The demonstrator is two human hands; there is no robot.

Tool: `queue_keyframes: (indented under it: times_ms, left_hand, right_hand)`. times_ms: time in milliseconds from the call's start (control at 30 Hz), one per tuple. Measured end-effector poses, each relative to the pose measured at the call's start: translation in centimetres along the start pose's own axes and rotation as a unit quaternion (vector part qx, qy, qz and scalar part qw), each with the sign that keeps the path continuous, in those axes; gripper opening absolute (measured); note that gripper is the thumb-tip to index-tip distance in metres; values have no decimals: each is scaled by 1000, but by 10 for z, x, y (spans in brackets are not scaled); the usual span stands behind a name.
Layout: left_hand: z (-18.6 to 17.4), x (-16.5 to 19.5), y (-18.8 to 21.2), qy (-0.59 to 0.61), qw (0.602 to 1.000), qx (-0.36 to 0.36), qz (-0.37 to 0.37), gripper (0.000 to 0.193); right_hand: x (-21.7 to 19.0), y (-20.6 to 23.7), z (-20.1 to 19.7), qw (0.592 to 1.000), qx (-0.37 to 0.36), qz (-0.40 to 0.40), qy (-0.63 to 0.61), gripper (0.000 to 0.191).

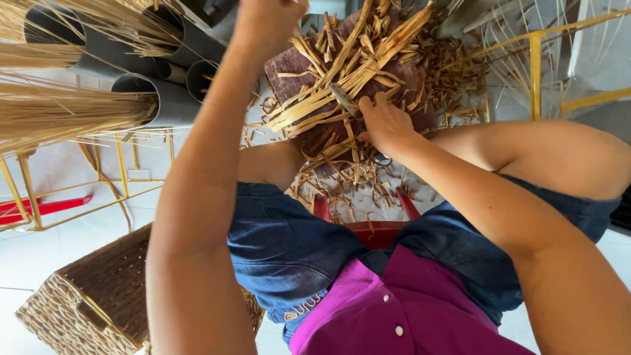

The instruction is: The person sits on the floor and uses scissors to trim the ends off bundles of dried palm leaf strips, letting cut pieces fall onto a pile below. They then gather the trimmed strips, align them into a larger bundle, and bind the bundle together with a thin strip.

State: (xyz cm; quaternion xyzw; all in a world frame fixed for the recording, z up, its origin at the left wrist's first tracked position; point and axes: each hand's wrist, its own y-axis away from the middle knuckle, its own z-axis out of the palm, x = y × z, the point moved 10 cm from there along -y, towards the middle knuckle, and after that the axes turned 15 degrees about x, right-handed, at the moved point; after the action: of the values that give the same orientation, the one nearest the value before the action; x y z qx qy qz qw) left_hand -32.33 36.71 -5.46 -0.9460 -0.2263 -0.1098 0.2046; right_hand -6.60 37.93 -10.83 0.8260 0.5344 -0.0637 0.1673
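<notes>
We look down at our lap, seated on a red stool (378, 231) over a pale tiled floor (66, 236). Our right hand (383, 123) sits at upper centre of the frame, closed around a blade (344, 100) whose grey metal shows just left of the knuckles; its long axis runs diagonally, tip pointing to the upper left. The blade lies among pale cane strips (342, 66) heaped on a dark wooden block (296, 66). Most strips run diagonally from lower left to upper right, fanning toward the top edge. Shavings (348, 177) litter the floor below the block, between our knees.

Our left hand (266, 20) is raised at the top centre of the frame, partly cut off by the edge; it looks fisted, but we cannot tell what it grips.

At upper left, grey pipes (164, 98) hold bundles of thin straw (59, 112) lying roughly horizontal. A yellow metal frame (125, 167) stands at left, another (536, 72) at upper right. A woven basket (98, 296) sits at lower left.
</notes>
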Motion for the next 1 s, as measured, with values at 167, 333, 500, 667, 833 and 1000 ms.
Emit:
queue_keyframes:
  times_ms: [167, 333, 500, 667, 833, 1000]
  left_hand:
    - [78, 39, 40, 11, 977, -162, -136, 24]
    - [101, 53, 74, 23, 976, -127, -176, 29]
    - [88, 40, 74, 62, 956, -113, -265, 26]
    - [0, 58, 45, 222, 943, 0, -247, 20]
    - [-81, 139, 79, 389, 902, -57, -178, 16]
    - [-82, 199, 113, 387, 865, -216, -234, 18]
  right_hand:
    - [17, 30, 22, 989, -74, 124, -13, 61]
    - [8, 30, 2, 996, 4, 79, -44, 71]
    - [27, 46, -82, 995, -7, 64, -75, 55]
    - [92, 72, -179, 941, 152, 160, -255, 51]
    - [111, 85, -208, 644, 365, 91, -666, 43]
    - [120, 85, -207, 519, 366, 77, -768, 48]
